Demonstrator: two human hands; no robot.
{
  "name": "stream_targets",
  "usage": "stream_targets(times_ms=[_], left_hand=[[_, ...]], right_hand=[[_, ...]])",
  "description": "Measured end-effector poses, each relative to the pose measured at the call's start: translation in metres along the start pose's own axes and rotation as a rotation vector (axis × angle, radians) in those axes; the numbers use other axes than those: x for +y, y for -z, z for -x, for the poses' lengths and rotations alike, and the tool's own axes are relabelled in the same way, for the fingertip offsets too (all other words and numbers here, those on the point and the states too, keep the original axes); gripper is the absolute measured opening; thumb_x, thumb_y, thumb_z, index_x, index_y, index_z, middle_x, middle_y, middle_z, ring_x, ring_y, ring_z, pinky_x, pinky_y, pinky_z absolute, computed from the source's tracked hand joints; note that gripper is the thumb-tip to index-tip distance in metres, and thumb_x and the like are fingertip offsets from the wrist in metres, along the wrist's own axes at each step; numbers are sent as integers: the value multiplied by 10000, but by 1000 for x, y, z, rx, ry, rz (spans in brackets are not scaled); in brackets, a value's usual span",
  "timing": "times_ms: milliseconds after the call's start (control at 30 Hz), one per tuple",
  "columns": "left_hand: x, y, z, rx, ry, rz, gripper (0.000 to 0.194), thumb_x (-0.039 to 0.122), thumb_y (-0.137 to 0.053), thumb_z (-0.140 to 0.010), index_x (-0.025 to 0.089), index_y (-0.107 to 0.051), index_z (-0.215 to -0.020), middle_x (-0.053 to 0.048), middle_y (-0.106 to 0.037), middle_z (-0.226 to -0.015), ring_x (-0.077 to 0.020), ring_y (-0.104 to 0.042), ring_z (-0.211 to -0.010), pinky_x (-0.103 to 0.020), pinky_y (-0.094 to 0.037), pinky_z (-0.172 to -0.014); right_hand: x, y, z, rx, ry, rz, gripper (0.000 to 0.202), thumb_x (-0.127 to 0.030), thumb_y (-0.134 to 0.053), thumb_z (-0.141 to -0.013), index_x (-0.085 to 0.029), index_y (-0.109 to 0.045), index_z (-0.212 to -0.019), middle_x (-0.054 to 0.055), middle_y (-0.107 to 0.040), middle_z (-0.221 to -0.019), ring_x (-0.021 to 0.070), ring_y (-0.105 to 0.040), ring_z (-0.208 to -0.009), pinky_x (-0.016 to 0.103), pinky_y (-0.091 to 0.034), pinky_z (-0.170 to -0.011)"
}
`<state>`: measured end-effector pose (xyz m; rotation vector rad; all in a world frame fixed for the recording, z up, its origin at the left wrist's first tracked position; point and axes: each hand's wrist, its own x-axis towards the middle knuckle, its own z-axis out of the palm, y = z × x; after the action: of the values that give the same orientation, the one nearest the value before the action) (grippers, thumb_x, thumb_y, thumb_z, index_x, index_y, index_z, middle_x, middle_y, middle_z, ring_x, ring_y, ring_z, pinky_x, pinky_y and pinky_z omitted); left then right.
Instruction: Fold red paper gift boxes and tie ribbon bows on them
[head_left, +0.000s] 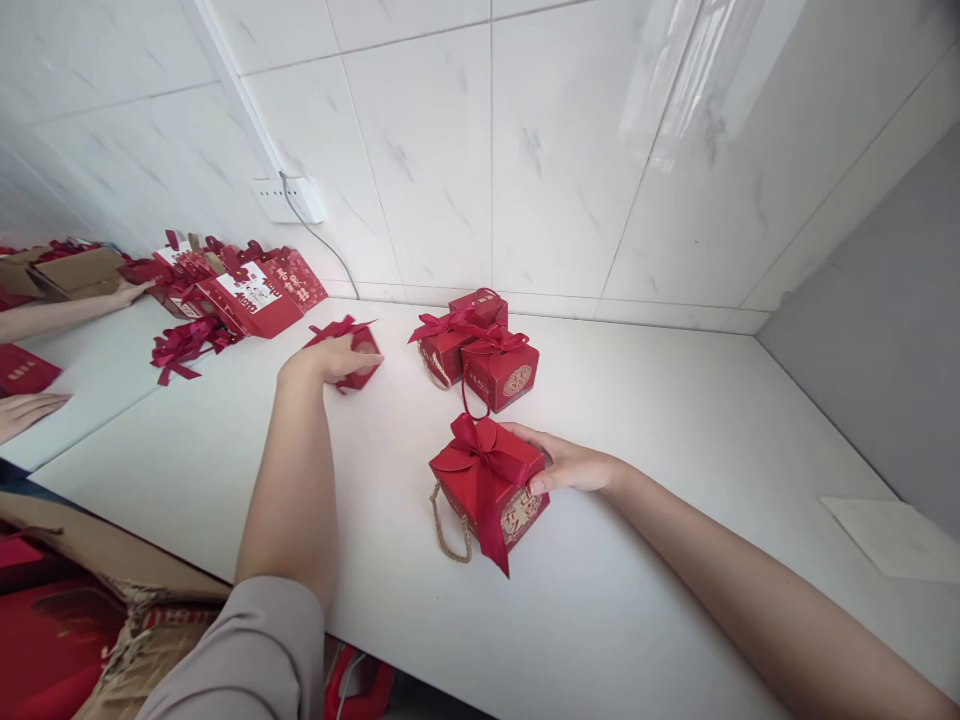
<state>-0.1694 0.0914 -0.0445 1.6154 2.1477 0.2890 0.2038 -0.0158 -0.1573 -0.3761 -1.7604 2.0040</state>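
My right hand (574, 465) grips the side of a red gift box (456, 478) on the white table. This box has a dark red ribbon bow on top, a gold pattern on one face and a tan rope handle hanging at its left. Farther left, my left hand (330, 357) is wrapped over a second red gift box (366, 362) with a ribbon bow, its fingertips partly hidden behind it. Between the hands and the wall, three similar red boxes (517, 382) stand close together, with bows and cord handles.
Red gift bags (274, 310) and a heap of ribbon bows (189, 345) lie at the left. Another person's hands (28, 412) are at the far-left table. An open cardboard carton (172, 655) stands at lower left. A wall socket (289, 200) has a hanging cable.
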Motion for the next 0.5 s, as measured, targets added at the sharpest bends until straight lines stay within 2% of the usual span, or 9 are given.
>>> stream_targets(times_ms=[67,133,233,300,400,500], left_hand=[[19,-5,14,-29,-173,30,964,664,-692,-685,288,-344,-1500,-118,-419,-1529,-326,-595,-1199,-379,-517,-932],[37,-6,31,-24,-298,64,963,651,-654,-742,328,-226,-1543,-76,-337,-1582,-297,-570,-1242,-362,-486,-995],[62,-5,57,101,-419,120,872,629,-622,-794,307,-280,-1529,-67,-327,-1588,-294,-549,-1263,-380,-445,-1052],[75,-5,75,113,-547,222,724,621,-559,-851,306,-381,-1479,-53,-400,-1550,-274,-537,-1278,-372,-433,-1067],[89,-15,98,-56,-671,375,672,647,-456,-900,271,-420,-1456,-80,-480,-1490,-262,-535,-1289,-369,-438,-1065],[91,-39,112,-348,-724,321,831,624,-636,-798,297,-340,-1503,-99,-427,-1527,-296,-442,-1380,-400,-427,-1082]], right_hand=[[2,-1,-1,35,34,-5,812,-416,-800,-731,-255,-424,-1433,108,-495,-1451,298,-499,-1309,474,-392,-1090],[5,-1,-2,109,87,-5,798,-449,-785,-740,-248,-423,-1422,113,-508,-1433,297,-523,-1283,475,-400,-1082],[6,-2,-4,279,197,50,804,-523,-751,-752,-250,-397,-1420,117,-515,-1408,300,-542,-1255,477,-406,-1076],[3,-2,-5,412,275,135,799,-563,-721,-766,-259,-379,-1421,117,-506,-1402,302,-524,-1272,473,-397,-1087],[-6,-6,-5,591,391,287,854,-582,-730,-749,-291,-321,-1441,114,-477,-1411,298,-475,-1312,473,-385,-1097],[-10,-14,1,664,447,390,956,-525,-787,-719,-330,-234,-1475,111,-434,-1443,289,-452,-1321,484,-396,-1089]])
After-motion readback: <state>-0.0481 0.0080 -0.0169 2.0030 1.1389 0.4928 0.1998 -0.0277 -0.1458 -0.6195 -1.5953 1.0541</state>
